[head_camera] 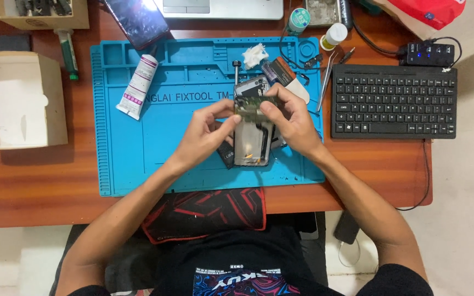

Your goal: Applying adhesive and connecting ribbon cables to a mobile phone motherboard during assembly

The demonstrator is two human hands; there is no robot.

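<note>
Near the frame's centre, above the blue mat (138, 164), the left hand (204, 137) and right hand (292, 123) each had a grip pinching a small circuit board (252, 108) over the opened phone (252, 140). Uneven squeezing could likely flex or drop it.

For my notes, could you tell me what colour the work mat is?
Blue, clearest in the head view: the mat.

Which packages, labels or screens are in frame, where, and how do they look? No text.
Tube: white with purple label, lying on the blue mat's left part.
Phone: dark screen, top edge, tilted.
Open box: white cardboard, far left.
Bag: red and white, top right.
Small bottle: white with yellow band, above keyboard.
</note>
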